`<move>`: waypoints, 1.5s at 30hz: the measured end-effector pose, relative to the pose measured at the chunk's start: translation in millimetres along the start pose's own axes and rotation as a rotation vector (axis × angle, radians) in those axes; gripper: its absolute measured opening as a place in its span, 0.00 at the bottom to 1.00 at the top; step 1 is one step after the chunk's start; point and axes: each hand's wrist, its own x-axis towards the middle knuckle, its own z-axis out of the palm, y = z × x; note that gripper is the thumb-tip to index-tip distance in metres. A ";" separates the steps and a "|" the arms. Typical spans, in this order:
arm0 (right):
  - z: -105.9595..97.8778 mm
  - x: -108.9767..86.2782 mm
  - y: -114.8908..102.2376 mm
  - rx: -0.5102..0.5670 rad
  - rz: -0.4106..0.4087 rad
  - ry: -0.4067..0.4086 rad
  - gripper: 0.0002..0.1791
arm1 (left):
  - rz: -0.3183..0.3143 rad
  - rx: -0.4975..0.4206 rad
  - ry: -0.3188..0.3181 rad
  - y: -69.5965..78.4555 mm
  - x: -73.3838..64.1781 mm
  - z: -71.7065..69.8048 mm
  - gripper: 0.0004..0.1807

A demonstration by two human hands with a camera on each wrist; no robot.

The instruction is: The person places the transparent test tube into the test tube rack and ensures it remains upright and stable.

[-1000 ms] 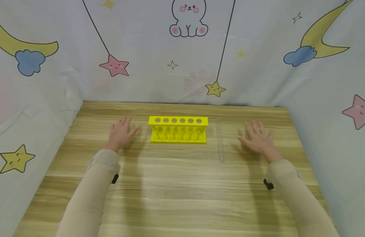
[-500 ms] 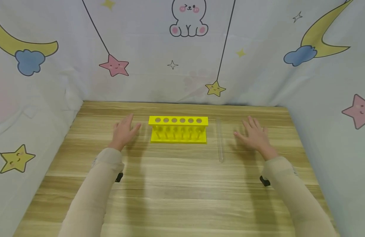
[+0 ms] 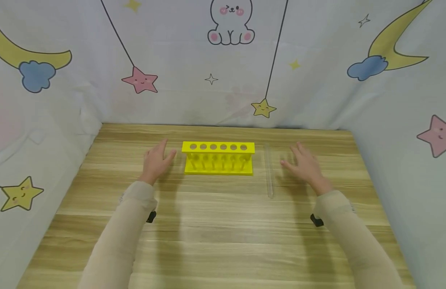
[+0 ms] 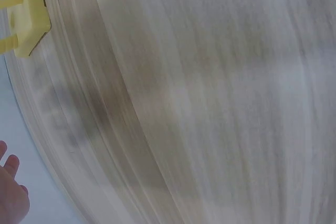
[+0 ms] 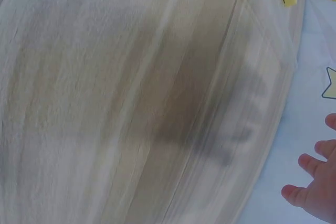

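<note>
A yellow test tube rack (image 3: 218, 147) with a row of round holes and pegs stands upright near the back of the table. To its right lies a clear test tube (image 3: 269, 172), its rounded end toward the front. My left hand (image 3: 156, 161) hovers left of the rack, thumb spread toward it, holding nothing. On the other side my right hand (image 3: 304, 165) is just right of the tube, fingers spread and nothing in them. Each wrist view catches a corner of the rack (image 4: 34, 17) and some fingers at its edge; the right wrist view also shows the tube (image 5: 270, 19) faintly.
The wood-grain table (image 3: 223, 233) ends at a white cloth backdrop (image 3: 179, 104) printed with stars, moons and a bear. The cloth also hangs along both sides. Hand shadows fall on the tabletop.
Both hands have moved inward, the left one rightward toward the rack and the right one leftward toward the test tube. Rack and tube have stayed in place.
</note>
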 end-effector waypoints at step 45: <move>39.3 16.0 -37.3 0.131 0.067 0.041 0.35 | -0.090 -0.352 0.084 41.8 4.0 26.5 0.31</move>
